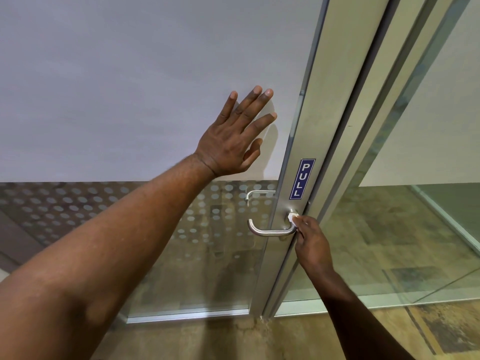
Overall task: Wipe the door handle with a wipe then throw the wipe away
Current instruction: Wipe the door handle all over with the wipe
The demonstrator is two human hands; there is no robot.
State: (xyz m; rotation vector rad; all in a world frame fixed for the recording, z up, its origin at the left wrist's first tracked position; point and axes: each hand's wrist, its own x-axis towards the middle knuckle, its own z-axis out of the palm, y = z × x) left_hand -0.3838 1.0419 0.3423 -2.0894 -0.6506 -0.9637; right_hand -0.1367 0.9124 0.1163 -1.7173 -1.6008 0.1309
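A brushed steel lever handle point(270, 231) sticks out from the metal frame of a glass door, below a blue PULL sticker point(302, 179). My right hand point(310, 240) pinches a small white wipe point(292, 219) and presses it against the handle's neck, close to where it meets the frame. My left hand point(235, 137) lies flat with spread fingers on the frosted glass panel point(130, 87), above and left of the handle. It holds nothing.
The door's aluminium frame point(319, 126) runs up the middle, with a fixed glass pane point(415, 216) to its right. A second handle point(255, 194) shows through the dotted glass on the door's far side. Brown patterned floor point(233, 341) lies below.
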